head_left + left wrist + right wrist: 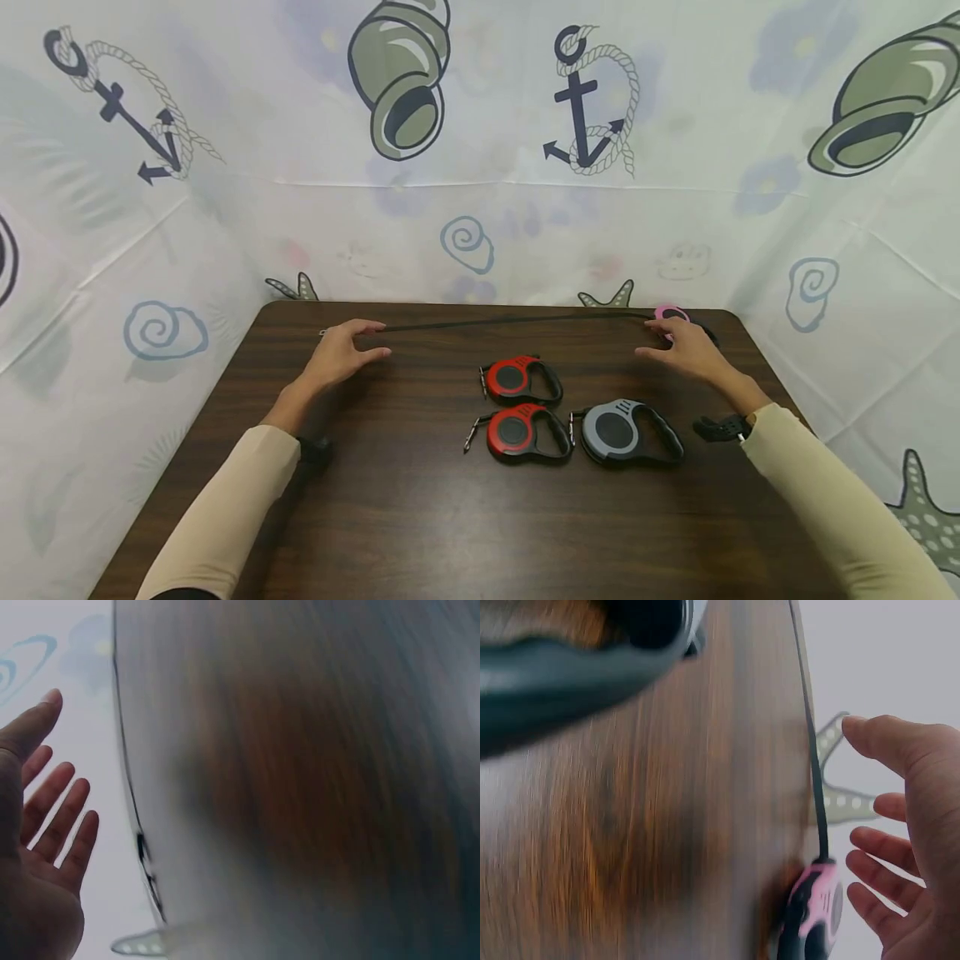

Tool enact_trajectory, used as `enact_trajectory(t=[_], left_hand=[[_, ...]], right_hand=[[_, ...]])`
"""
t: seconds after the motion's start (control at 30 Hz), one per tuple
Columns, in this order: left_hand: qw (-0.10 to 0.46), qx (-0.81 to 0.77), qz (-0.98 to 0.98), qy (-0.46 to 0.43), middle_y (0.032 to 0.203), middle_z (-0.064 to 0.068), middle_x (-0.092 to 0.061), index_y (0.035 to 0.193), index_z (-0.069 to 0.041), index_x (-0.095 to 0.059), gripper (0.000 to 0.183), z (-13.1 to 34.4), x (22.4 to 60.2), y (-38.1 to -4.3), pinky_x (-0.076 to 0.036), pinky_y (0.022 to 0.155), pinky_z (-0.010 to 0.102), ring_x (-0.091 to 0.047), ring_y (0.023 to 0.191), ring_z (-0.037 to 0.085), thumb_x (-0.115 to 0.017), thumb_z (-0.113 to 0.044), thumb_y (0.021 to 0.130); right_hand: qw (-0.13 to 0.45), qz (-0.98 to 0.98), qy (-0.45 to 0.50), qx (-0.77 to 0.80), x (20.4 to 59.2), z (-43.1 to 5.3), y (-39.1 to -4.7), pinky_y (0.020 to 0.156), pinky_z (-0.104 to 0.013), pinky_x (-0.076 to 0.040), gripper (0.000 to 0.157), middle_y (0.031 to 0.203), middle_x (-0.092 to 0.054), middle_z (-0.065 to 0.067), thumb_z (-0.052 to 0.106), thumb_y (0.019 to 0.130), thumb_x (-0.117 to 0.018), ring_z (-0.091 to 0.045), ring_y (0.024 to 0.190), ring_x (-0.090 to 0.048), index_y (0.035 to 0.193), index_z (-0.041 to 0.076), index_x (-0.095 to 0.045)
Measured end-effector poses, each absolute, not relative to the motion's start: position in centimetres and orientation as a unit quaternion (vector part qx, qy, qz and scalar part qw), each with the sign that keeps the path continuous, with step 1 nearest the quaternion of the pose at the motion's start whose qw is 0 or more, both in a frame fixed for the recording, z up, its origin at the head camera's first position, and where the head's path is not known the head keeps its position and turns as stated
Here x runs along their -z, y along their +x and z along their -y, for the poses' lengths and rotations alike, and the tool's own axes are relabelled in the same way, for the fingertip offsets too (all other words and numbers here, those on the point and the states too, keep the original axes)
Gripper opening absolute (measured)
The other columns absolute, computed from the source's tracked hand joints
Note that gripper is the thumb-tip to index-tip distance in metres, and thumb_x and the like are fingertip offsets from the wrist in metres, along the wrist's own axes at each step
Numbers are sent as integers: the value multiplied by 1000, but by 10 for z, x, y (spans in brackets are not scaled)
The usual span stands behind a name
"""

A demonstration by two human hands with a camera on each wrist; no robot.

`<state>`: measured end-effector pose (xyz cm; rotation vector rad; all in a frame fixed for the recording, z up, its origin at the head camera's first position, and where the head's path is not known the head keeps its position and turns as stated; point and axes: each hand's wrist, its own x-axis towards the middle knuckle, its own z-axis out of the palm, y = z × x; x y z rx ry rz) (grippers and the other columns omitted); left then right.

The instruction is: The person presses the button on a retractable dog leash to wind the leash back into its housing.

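At the back right of the table lies a pink and black retractable dog leash [670, 312]. Its black strap [510, 321] is pulled out along the back edge, and a small metal clip [323, 332] shows at the left end. My left hand [336, 357] hovers near that end, thumb and fingers apart, holding nothing; the left wrist view shows the fingers [56, 814] spread and the strap [126, 750] away from them. Beside the pink leash, my right hand [690, 350] is likewise apart from it in the right wrist view, with relaxed fingers [885, 877].
Two red and black retractable leashes [512, 379] lie mid-table, one behind the other. To the right of the nearer one is a grey and black leash [613, 429]. A patterned cloth [465, 217] hangs behind the dark wooden table [450, 525].
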<state>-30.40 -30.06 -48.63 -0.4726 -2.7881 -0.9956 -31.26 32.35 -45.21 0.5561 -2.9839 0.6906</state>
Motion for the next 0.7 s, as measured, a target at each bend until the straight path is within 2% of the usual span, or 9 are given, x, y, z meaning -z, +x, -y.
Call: enact_trajectory(t=[0.17, 0.3, 0.5, 0.7], left_hand=[[94, 321, 929, -157, 137, 23, -67, 135, 0, -68, 54, 322, 491, -308, -48, 104, 61, -62, 126, 44, -88, -20, 89], [91, 309, 935, -146, 140, 24, -65, 136, 2, -67, 56, 335, 492, -310, -44, 109, 62, -58, 132, 45, -88, -19, 89], [73, 285, 946, -138, 145, 27, -61, 138, 2, -65, 57, 344, 491, -314, -41, 112, 64, -55, 135, 48, -87, -22, 91], [58, 287, 948, -124, 149, 27, -58, 141, 2, -63, 59, 349, 494, -317, -38, 115, 64, -51, 140, 49, -86, -21, 92]], right_hand=[[20, 966, 163, -202, 455, -339, -313, 104, -71, -44, 72, 140, -59, -37, 34, 94, -82, -57, 127, -56, 144, -10, -57], [34, 969, 167, -181, 461, -349, -314, 97, -69, -48, 75, 129, -62, -38, 36, 92, -82, -53, 116, -61, 144, -11, -56], [49, 971, 156, -176, 471, -360, -314, 86, -62, -50, 77, 112, -64, -32, 36, 91, -83, -44, 100, -61, 142, -13, -55], [36, 973, 129, -190, 478, -365, -314, 94, -66, -48, 79, 118, -60, -35, 37, 93, -81, -48, 108, -59, 144, -15, -51]])
